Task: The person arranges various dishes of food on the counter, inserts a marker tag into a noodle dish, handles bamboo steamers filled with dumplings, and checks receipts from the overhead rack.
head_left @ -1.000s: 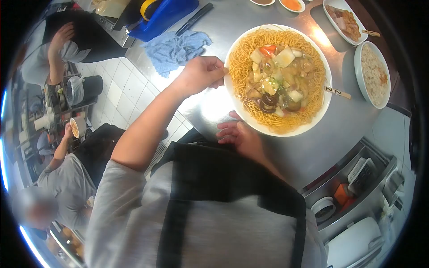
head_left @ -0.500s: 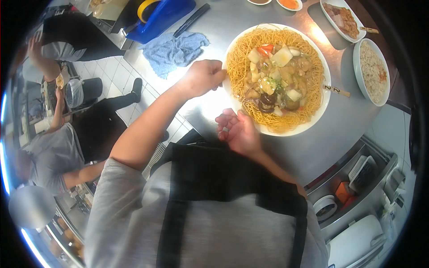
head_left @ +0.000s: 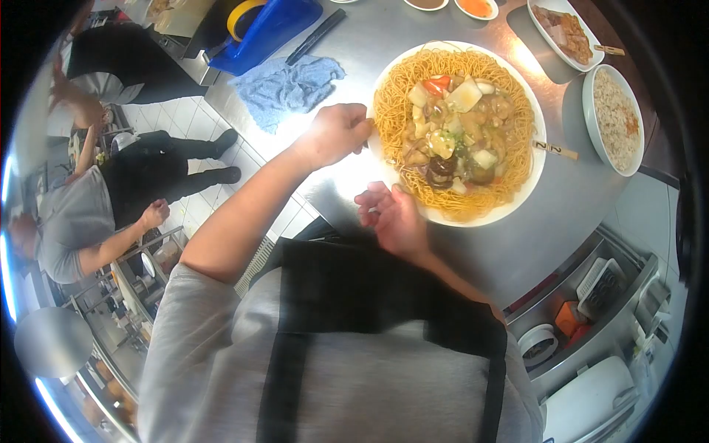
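A large white plate (head_left: 538, 90) of crispy yellow noodles (head_left: 402, 85) stands on the steel table, topped with vegetables, mushrooms and pale pieces in glossy sauce (head_left: 465, 125). A wooden clothespin (head_left: 561, 151) marked with 2s is clipped to its right rim. My left hand (head_left: 334, 136) is closed, thumb and fingers pinching the plate's left rim. At the near rim is my right hand (head_left: 396, 219), palm turned up, its fingers loosely curled and apart. The thumb tip meets or nearly meets the plate edge; the hand holds nothing visible.
Beyond my left hand lie a blue cloth (head_left: 288, 88), a black marker (head_left: 316, 37) and a blue tape dispenser (head_left: 269, 33). To the right stand a rice bowl (head_left: 617, 122) and a meat dish (head_left: 565, 37). A co-worker (head_left: 74, 214) stands at left.
My hands and the plate have hardly moved. At the left, the co-worker in grey has shifted position, with legs and arm placed differently.
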{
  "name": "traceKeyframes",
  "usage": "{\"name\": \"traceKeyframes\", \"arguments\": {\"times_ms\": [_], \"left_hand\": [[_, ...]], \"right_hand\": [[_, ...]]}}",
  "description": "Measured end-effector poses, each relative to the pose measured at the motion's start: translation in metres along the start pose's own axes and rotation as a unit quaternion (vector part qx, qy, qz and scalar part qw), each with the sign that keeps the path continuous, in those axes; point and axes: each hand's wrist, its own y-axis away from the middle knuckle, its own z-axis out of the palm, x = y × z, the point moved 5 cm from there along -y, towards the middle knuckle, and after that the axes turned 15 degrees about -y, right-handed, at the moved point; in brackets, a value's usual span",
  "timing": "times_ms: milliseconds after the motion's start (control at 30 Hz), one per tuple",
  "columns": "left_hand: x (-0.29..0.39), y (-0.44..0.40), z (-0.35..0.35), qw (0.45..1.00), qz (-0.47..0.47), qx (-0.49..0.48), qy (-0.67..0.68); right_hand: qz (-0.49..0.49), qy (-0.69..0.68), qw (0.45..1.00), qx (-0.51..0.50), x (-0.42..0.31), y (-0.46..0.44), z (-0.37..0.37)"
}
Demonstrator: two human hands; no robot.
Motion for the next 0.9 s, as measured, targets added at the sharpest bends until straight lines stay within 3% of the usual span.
{"name": "traceKeyframes", "arguments": {"times_ms": [300,633,900], "left_hand": [[-0.002,-0.001,0.008,0.999,-0.009,0.025,0.029],[0.002,0.004,0.008,0.999,-0.004,0.022,0.025],[-0.008,0.014,0.024,0.976,0.042,-0.004,0.213]], "right_hand": [[-0.037,0.06,0.996,0.045,-0.019,0.004,0.004],[-0.051,0.051,0.997,0.017,-0.022,0.005,0.006],[-0.047,0.095,0.994,0.004,-0.023,0.013,0.008]]}}
